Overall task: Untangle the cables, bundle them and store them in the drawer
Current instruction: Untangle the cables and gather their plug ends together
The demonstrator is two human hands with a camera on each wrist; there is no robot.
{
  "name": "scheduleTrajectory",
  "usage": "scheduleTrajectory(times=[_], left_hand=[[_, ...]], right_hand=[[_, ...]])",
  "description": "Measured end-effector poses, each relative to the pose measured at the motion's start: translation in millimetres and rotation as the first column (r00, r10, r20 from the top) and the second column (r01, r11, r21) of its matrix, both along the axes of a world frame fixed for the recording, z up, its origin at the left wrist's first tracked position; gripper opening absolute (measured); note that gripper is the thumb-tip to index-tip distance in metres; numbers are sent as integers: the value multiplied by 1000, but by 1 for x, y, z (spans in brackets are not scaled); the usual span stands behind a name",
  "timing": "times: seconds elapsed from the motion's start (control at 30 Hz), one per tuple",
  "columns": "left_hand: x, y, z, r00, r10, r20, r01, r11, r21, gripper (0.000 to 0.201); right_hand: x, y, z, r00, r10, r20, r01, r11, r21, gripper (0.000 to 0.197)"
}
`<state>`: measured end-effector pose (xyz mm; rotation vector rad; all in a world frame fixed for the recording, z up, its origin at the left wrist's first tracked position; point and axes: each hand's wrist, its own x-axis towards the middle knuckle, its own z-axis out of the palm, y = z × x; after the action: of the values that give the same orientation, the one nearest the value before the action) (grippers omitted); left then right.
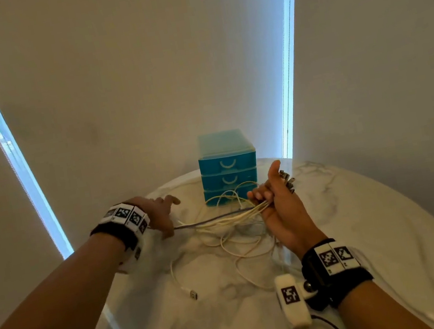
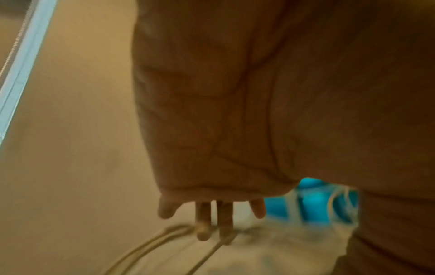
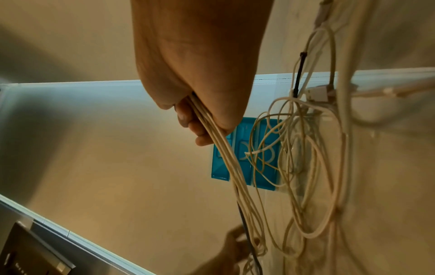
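Several white cables and one grey one [image 1: 219,218] run taut between my hands above the round marble table [image 1: 378,223]. My right hand [image 1: 266,199] grips the strands in its fist, with metal plug ends [image 1: 287,181] sticking out past the fingers; the right wrist view shows the fingers [image 3: 195,130] curled round the bundle [image 3: 226,154]. My left hand [image 1: 167,225] pinches the other end of the strands, index finger stretched out. Loose loops [image 1: 240,241] lie tangled on the table below. A blue three-drawer unit [image 1: 228,168] stands behind, all drawers closed.
A white cable with a USB plug [image 1: 193,294] trails toward the table's near side. The wall stands close behind the drawer unit, with bright window strips [image 1: 288,66] at both sides. The table edge curves away at the left and right.
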<state>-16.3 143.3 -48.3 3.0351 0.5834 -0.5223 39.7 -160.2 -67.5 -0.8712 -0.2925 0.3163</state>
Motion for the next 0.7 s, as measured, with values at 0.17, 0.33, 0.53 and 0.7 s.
scheduleTrajectory(times=[0.17,0.33,0.53,0.7], left_hand=[[6,-101,34,869,51,493,378,575,-726,69],[18,-186,18,839,10,545,467,500,-729,69],[27,-199,18,908,1,420,345,569,-747,81],[21,-189,37,919,-223,325,374,755,-538,83]], right_hand=[[-5,2,6,998,-46,40,49,997,-61,45],[-12,-6,15,994,86,61,-84,996,-27,80],[-5,-4,11,988,-123,94,146,944,-295,55],[1,-9,9,977,-170,130,208,896,-392,47]])
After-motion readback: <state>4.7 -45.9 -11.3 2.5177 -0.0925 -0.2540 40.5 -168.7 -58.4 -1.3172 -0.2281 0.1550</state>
